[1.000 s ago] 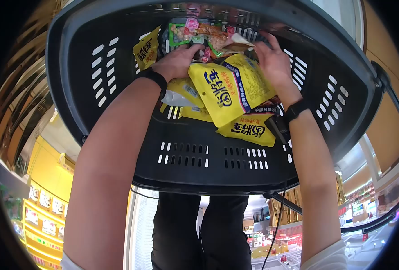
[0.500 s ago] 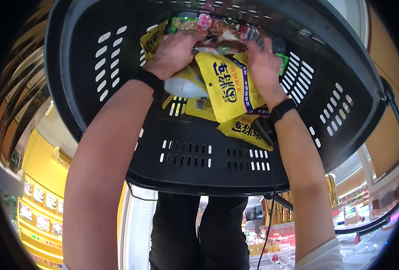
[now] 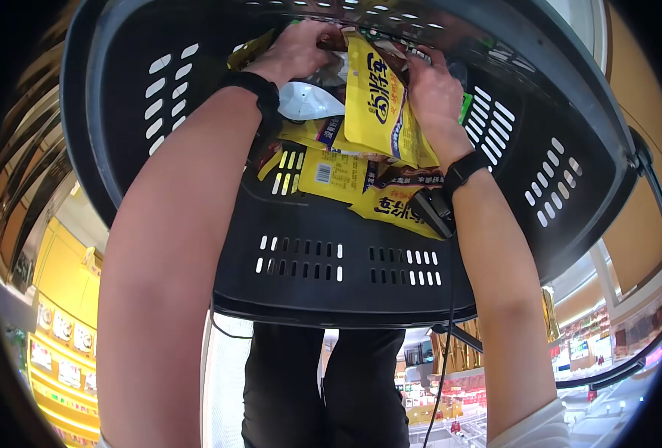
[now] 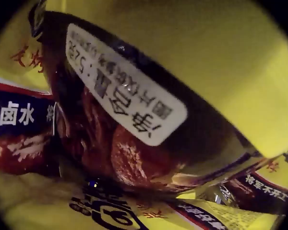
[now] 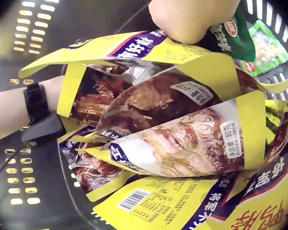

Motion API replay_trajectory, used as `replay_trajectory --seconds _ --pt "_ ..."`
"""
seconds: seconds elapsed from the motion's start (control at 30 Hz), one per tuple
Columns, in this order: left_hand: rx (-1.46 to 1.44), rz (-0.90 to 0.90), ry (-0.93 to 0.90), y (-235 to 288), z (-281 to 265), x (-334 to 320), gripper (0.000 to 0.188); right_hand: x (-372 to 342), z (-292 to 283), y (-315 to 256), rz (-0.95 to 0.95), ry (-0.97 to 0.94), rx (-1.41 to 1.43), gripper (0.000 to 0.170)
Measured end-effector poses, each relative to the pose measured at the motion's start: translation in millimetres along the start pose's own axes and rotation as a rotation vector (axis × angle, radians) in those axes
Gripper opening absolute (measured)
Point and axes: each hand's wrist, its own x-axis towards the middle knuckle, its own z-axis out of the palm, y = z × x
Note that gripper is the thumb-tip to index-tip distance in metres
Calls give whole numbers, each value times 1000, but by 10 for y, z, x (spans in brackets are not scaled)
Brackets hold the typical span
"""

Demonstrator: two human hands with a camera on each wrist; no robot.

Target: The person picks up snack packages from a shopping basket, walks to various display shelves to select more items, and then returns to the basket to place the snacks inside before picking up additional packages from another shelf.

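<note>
Both hands reach into a black plastic basket [image 3: 316,299] heaped with yellow snack packets [image 3: 331,173]. My left hand [image 3: 297,56] is at the far side, fingers bent over dark-red packaging; I cannot tell whether they grip it. Just below it lies a pale silvery pouch [image 3: 310,101]. My right hand [image 3: 435,89] holds the right edge of a yellow snack packet [image 3: 372,97] tilted up between the hands. In the right wrist view, that hand [image 5: 192,19] is bunched beside a green packet [image 5: 235,37]. Packets with meat pictures [image 4: 129,153] fill the left wrist view, the left hand out of sight.
Rows of slots [image 3: 547,179] pierce the basket walls. A green-edged pack of nuts [image 5: 266,48] lies at the far side. Black straps with small cameras [image 3: 431,213] sit on both wrists, and a thin cable [image 3: 441,373] hangs down. Lit shelves [image 3: 62,358] stand beyond.
Both hands have moved toward the far wall, the left one farther. The yellow packet between them has swung more upright, uncovering packets below it. The nut pack has become mostly covered in the head view.
</note>
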Motion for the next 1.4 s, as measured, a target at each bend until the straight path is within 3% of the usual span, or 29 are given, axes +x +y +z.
replay_trajectory --seconds 0.13,0.2,0.3,0.33,0.37,0.43,0.5,0.57,0.63,0.7,0.77,0.8,0.83,0.9,0.97,1.03,1.07,1.1,1.17,1.2,1.27,1.3,1.37,1.4 --pt "-47 -61 52 46 12 -23 38 68 -43 40 15 -69 -28 26" --pt "36 3 11 34 -8 2 39 34 -113 82 -18 -22 -29 26" --pt "96 -65 26 427 -265 -207 41 -225 -452 161 -25 18 -62 26" --pt "253 57 158 421 -286 -305 39 -331 -649 181 -24 58 -17 25" --pt "326 39 250 667 -437 -501 37 -411 -890 182 -24 112 29 24" --pt "209 90 300 1059 -832 -880 37 -723 -1500 116 25 123 59 21" --pt "95 -75 331 1647 -1273 -1308 32 -1050 -2229 -57 102 152 119 15" --pt "-257 -224 280 2002 -1633 -1740 29 -1389 -2967 -207 168 221 278 10" --pt "-829 -281 218 2430 -1872 -2177 30 -1833 -3686 -372 434 101 456 10" --pt "-1049 -325 175 2903 -2102 -2580 36 -2259 -4424 -575 540 133 553 10" --pt "-1189 -274 105 3380 -2286 -2924 40 -2672 -5133 -826 917 69 1144 12" --pt "-1337 -272 26 3621 -2345 -3102 43 -2862 -5388 -919 934 113 1145 12" --pt "-1335 -250 -28 3925 -2365 -3273 43 -3108 -5621 -986 890 221 1366 14" --pt "-1502 -183 -75 4466 -2324 -3432 41 -3545 -6068 -1107 839 395 1653 15" --pt "-1555 3 -286 4807 -2208 -3618 53 -3939 -6506 -1191 838 475 1651 15" --pt "-1857 -18 -514 5265 -2029 -3812 48 -4370 -6913 -1266 811 642 1635 16" --pt "-1838 51 -686 5586 -1979 -3928 42 -4614 -7073 -1258 836 697 1627 17" --pt "-1889 31 -666 5958 -1860 -4043 37 -4825 -7172 -1143 868 745 1629 17" --pt "-1877 167 -605 6353 -1397 -4281 33 -5297 -7341 -1016 874 868 1604 18" --pt "-1857 170 -654 6555 -1186 -4382 33 -5521 -7397 -947 878 957 1578 18" --pt "-1878 334 -985 7051 -727 -4565 31 -6030 -7400 -747 895 1105 1456 18" --pt "-1858 346 -1038 7317 -473 -4676 31 -6276 -7387 -644 894 1159 1441 18" --pt "-1889 260 -969 7812 39 -4857 34 -6734 -7383 -445 873 1259 1437 17" --pt "-1703 256 -985 8060 294 -4970 44 -7109 -7519 -345 1069 1101 1314 16"
